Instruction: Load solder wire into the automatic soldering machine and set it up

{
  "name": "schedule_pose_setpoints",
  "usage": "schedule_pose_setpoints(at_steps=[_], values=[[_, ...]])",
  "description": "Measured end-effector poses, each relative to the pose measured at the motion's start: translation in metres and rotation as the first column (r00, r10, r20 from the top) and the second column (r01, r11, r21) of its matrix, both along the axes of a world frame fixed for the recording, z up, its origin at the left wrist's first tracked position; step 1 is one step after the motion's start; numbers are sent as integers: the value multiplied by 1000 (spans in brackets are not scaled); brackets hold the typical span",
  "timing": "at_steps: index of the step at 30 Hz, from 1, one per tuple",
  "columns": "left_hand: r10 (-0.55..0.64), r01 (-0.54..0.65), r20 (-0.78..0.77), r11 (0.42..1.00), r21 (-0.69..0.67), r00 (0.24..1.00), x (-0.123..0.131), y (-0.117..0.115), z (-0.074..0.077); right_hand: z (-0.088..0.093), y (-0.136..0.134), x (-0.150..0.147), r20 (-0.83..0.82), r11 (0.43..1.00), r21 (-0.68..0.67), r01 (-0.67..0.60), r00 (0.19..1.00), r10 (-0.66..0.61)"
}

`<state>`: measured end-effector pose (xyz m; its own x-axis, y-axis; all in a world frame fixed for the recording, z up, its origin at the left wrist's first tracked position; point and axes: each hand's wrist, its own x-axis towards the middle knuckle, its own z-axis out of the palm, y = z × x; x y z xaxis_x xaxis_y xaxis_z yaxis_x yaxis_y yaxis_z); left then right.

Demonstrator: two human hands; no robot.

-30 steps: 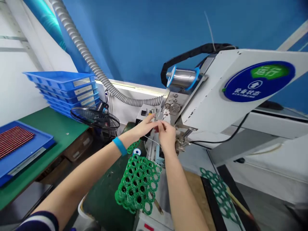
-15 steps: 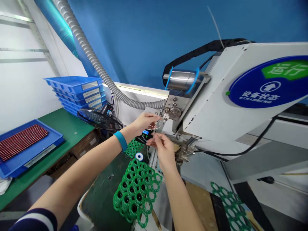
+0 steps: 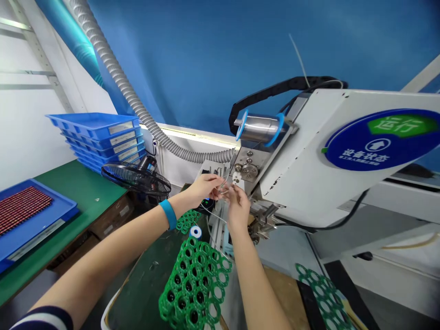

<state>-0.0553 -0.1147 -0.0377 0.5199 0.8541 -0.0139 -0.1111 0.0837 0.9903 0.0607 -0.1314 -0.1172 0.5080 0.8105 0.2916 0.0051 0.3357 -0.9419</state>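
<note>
My left hand (image 3: 207, 189) and my right hand (image 3: 238, 205) meet in front of the machine's feed rollers (image 3: 250, 171). The fingers of both are pinched on a thin whitish wire or tube (image 3: 213, 215), which hangs in a loose loop below them. A white toothed plastic piece (image 3: 237, 178) sits just above my right fingertips, beside the rollers. Over the rollers is mounted a spool of silvery wire (image 3: 260, 128) with blue flanges. My fingers hide the exact point where the strand is gripped.
Stacked green ring-patterned boards (image 3: 197, 279) lie below my hands, near a small white-and-blue reel (image 3: 195, 232). More green boards (image 3: 323, 293) lie at lower right. A black fan (image 3: 135, 178), stacked blue trays (image 3: 103, 137) and a ribbed hose (image 3: 120, 68) stand left. The white machine housing (image 3: 302, 165) fills the right.
My hands have come together: the right hand has risen to the left hand's fingertips. The strand's loop has shifted, and the whole view has tilted slightly.
</note>
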Motion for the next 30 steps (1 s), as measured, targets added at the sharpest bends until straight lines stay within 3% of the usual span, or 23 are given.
schedule_pose_setpoints(at_steps=[7, 12, 15, 22, 27, 30], values=[[-23, 46, -116, 978, 202, 993, -3, -3, -11, -4, 6, 6, 130, 993, 13, 118, 984, -119], [60, 69, -271, 894, 443, 961, -1, -5, -16, 1, 2, 4, 270, 965, -21, 261, 931, -245], [65, 103, -312, 864, 492, 948, 0, -1, -20, 5, 0, 3, 348, 942, -51, 331, 890, -294], [-31, 118, -211, 905, 409, 977, -8, 20, -32, 2, 1, 2, 400, 922, -86, 378, 860, -316], [-77, 85, -45, 973, 214, 996, -6, 23, -34, -2, 4, -1, 393, 899, -113, 424, 850, -352], [-128, 125, 28, 988, 85, 991, -3, 17, -33, -1, 4, -4, 399, 875, -132, 466, 833, -383]])
